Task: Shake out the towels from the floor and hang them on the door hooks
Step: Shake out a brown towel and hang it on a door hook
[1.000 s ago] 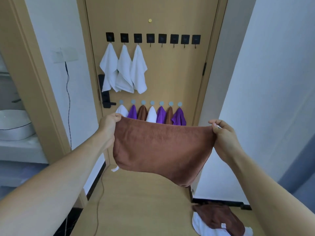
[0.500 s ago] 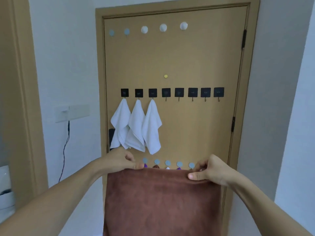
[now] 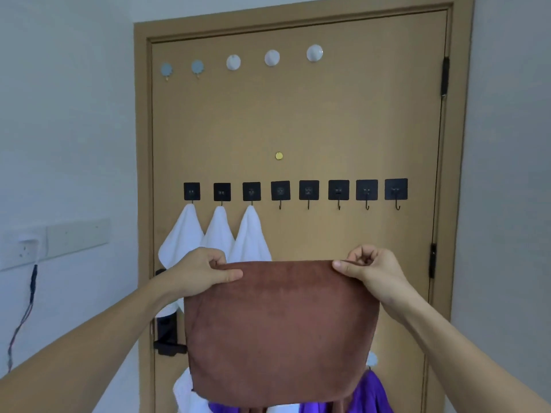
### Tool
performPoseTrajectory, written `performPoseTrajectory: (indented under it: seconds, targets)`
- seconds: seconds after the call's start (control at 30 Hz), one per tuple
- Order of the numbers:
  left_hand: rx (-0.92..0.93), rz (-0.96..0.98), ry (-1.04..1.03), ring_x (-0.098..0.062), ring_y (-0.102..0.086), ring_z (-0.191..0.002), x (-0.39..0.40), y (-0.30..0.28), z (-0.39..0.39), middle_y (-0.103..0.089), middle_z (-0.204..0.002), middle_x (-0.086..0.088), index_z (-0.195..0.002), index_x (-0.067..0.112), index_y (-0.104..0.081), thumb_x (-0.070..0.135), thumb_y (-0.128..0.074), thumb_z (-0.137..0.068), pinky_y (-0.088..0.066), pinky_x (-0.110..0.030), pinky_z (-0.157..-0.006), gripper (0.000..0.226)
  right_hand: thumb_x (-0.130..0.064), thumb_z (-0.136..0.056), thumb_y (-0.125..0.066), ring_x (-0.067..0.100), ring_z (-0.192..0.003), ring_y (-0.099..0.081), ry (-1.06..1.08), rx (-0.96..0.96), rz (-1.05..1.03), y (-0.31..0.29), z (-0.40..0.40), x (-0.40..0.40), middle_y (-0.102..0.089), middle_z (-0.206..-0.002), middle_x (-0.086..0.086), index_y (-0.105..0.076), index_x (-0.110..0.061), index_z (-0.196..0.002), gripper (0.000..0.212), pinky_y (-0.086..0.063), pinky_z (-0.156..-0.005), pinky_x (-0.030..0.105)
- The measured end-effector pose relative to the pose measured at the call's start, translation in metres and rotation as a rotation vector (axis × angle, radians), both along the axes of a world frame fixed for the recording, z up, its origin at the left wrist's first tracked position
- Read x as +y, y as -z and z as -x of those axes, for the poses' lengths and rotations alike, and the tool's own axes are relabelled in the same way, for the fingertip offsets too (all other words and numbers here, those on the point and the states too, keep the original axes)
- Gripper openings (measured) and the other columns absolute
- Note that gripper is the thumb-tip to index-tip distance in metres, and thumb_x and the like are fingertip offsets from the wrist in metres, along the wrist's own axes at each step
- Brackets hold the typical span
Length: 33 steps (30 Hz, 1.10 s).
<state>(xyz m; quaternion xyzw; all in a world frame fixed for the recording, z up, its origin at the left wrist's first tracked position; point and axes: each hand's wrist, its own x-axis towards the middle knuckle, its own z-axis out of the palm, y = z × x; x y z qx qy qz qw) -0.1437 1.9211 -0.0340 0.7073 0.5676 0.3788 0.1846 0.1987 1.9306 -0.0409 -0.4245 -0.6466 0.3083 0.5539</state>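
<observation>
A brown towel hangs flat in front of the door, stretched between my hands. My left hand pinches its top left corner and my right hand pinches its top right corner. Behind it, a row of black square hooks crosses the tan door. The three leftmost carry white towels; the others are bare. Round hooks sit near the door's top. Below the brown towel, white and purple towels peek out from a lower row.
A black door handle sits at the door's left edge, partly behind my left arm. On the left wall are a socket panel and a dangling cable. A white wall closes in on the right.
My view has tilted up from the floor to the door. Both hands have raised the brown towel and pulled it straight, so it hangs flat instead of sagging.
</observation>
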Motion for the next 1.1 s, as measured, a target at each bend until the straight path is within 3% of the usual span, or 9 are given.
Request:
performPoseTrajectory:
  seconds: [0.1, 0.2, 0.37, 0.5, 0.63, 0.8, 0.9, 1.0, 1.1]
  targets:
    - [-0.074, -0.186, -0.038, -0.009, -0.046, -0.061, 0.049, -0.008, 0.0, -0.049, -0.063, 0.008, -0.067, 0.02, -0.046, 0.032, -0.084, -0.08, -0.037, -0.025, -0.06, 0.041, -0.014, -0.08, -0.081, 0.005, -0.051, -0.041, 0.259, -0.241, -0.346, -0.009, 0.011, 0.045, -0.048, -0.057, -0.009, -0.054, -0.017, -0.073, 0.028, -0.04, -0.051, 0.02]
    - [-0.019, -0.364, -0.055, -0.008, -0.054, -0.066, 0.103, -0.02, -0.002, -0.062, -0.074, 0.01, -0.077, 0.034, -0.067, 0.017, -0.07, -0.089, -0.045, -0.023, -0.064, 0.021, -0.002, -0.084, -0.067, 0.011, -0.053, -0.053, 0.401, -0.72, -0.722, -0.017, 0.028, 0.101, -0.055, -0.064, -0.011, -0.069, -0.028, -0.088, 0.026, -0.047, -0.05, 0.028]
    - [0.361, -0.589, -0.11, -0.001, -0.05, -0.077, 0.189, -0.054, 0.0, -0.048, -0.074, 0.02, -0.11, 0.045, -0.074, 0.012, -0.05, -0.096, -0.033, -0.015, -0.067, 0.043, -0.011, -0.096, -0.046, 0.032, -0.073, -0.058, 0.56, -1.203, -0.619, -0.054, 0.058, 0.184, -0.048, -0.082, 0.0, -0.063, -0.035, -0.133, 0.047, -0.035, -0.058, 0.031]
    - [0.517, -0.628, -0.191, -0.019, -0.058, -0.105, 0.259, -0.085, 0.0, -0.057, -0.103, 0.009, -0.133, 0.044, -0.06, 0.018, -0.04, -0.102, -0.043, -0.03, -0.08, 0.045, -0.008, -0.094, -0.04, 0.032, -0.087, -0.059, 0.678, -1.201, -0.465, -0.101, 0.081, 0.23, -0.06, -0.1, 0.006, -0.063, -0.034, -0.13, 0.05, -0.046, -0.067, 0.034]
    - [0.567, -0.558, -0.246, -0.022, -0.059, -0.113, 0.322, -0.092, -0.005, -0.063, -0.126, 0.005, -0.137, 0.041, -0.058, 0.016, -0.039, -0.101, -0.042, -0.029, -0.073, 0.048, -0.006, -0.089, -0.045, 0.035, -0.102, -0.063, 0.71, -1.228, -0.29, -0.121, 0.104, 0.275, -0.064, -0.119, 0.01, -0.067, -0.029, -0.128, 0.05, -0.049, -0.072, 0.033]
    - [0.608, -0.423, -0.194, -0.026, -0.06, -0.1, 0.352, -0.056, -0.022, -0.069, -0.105, 0.001, -0.114, 0.032, -0.071, 0.012, -0.044, -0.094, -0.042, -0.028, -0.073, 0.039, -0.009, -0.087, -0.046, 0.03, -0.086, -0.063, 0.683, -1.295, -0.137, -0.083, 0.121, 0.306, -0.066, -0.105, 0.009, -0.072, -0.022, -0.114, 0.04, -0.044, -0.056, 0.029]
    - [0.656, -0.446, -0.131, -0.022, -0.044, -0.093, 0.351, -0.032, -0.032, -0.063, -0.08, 0.004, -0.086, 0.021, -0.068, 0.007, -0.039, -0.089, -0.037, -0.028, -0.082, 0.033, -0.004, -0.085, -0.042, 0.027, -0.095, -0.066, 0.468, -0.985, -0.055, -0.051, 0.123, 0.312, -0.073, -0.106, 0.004, -0.075, -0.024, -0.114, 0.049, -0.056, -0.078, 0.032]
    - [0.721, -0.413, -0.068, -0.025, -0.05, -0.101, 0.347, -0.018, -0.041, -0.054, -0.104, -0.003, -0.091, 0.013, -0.062, 0.007, -0.046, -0.092, -0.039, -0.033, -0.074, 0.018, -0.005, -0.085, -0.042, 0.023, -0.085, -0.064, 0.366, -0.792, -0.028, -0.026, 0.128, 0.314, -0.073, -0.087, -0.003, -0.076, -0.026, -0.088, 0.04, -0.054, -0.074, 0.032]
    - [0.842, -0.452, -0.067, -0.026, -0.041, -0.112, 0.341, 0.003, -0.049, -0.047, -0.116, -0.001, -0.1, 0.017, -0.061, 0.016, -0.048, -0.096, -0.035, -0.034, -0.076, 0.014, -0.01, -0.088, -0.048, 0.026, -0.078, -0.058, 0.362, -0.792, -0.078, -0.001, 0.13, 0.31, -0.061, -0.074, 0.001, -0.053, -0.029, -0.065, 0.03, -0.047, -0.066, 0.033]
